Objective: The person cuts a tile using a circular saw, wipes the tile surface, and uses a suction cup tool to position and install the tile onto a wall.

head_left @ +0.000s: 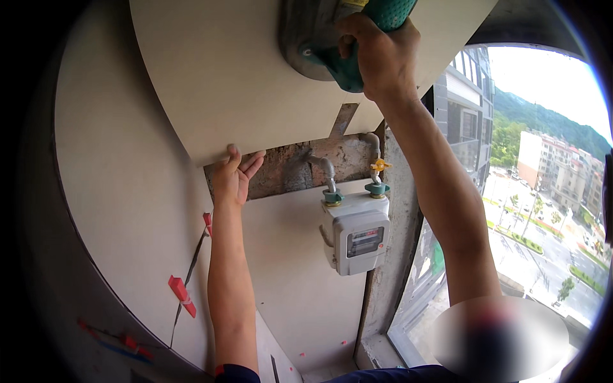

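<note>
A large beige wall tile spans the upper part of the view, with a small notch cut in its lower edge. My right hand is closed round the green handle of a suction cup lifter, whose round dark pad lies against the tile's face. At the tile's lower left edge is my left hand, palm up, fingers stretched out and apart, fingertips at the edge. Below the tile shows a strip of rough bare wall.
A grey gas meter hangs below on two pipes, one with a yellow valve handle. Red wedges sit in the joint of the left wall's tiles. A window stands on the right, with buildings and a road outside.
</note>
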Available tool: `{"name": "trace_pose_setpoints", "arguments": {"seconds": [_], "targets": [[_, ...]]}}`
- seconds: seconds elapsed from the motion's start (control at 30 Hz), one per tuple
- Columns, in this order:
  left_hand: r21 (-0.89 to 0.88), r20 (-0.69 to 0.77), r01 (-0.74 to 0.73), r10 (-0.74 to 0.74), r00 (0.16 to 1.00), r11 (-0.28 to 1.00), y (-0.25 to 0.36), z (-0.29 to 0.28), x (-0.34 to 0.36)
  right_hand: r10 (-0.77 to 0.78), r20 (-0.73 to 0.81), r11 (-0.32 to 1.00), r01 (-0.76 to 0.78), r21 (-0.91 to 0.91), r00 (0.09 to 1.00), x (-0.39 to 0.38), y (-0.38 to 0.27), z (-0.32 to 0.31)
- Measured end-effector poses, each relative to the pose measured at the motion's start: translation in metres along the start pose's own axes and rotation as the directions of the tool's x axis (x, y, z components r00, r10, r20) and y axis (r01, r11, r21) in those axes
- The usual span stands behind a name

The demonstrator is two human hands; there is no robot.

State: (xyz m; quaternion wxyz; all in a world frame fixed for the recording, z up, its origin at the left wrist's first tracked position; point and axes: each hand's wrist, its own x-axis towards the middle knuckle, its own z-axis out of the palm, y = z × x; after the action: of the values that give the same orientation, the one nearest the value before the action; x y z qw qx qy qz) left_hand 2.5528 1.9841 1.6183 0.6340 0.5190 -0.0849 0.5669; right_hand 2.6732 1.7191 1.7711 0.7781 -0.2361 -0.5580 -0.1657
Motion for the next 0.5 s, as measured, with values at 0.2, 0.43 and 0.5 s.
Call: {"name": "trace_pose_setpoints", "arguments": {"seconds": [0.2, 0.43, 0.5], "targets": [[0.014, -0.015, -0.009, 0.009, 1.000, 1.000, 0.004, -0.010, 0.001, 0.039, -0.026, 0.998, -0.040, -0.045, 0.999, -0.007, -0.006, 0.010], [0.027, -0.021, 0.008, -0.008, 1.000, 1.000, 0.000, -0.021, 0.007, 0.044, -0.020, 0.998, -0.045, -0.035, 0.999, -0.002, 0.011, 0.014], [0.029, -0.027, 0.005, -0.004, 1.000, 1.000, 0.001, -0.019, 0.007, 0.048, -0.041, 0.995, -0.051, -0.081, 0.998, -0.001, 0.008, 0.016]]}}
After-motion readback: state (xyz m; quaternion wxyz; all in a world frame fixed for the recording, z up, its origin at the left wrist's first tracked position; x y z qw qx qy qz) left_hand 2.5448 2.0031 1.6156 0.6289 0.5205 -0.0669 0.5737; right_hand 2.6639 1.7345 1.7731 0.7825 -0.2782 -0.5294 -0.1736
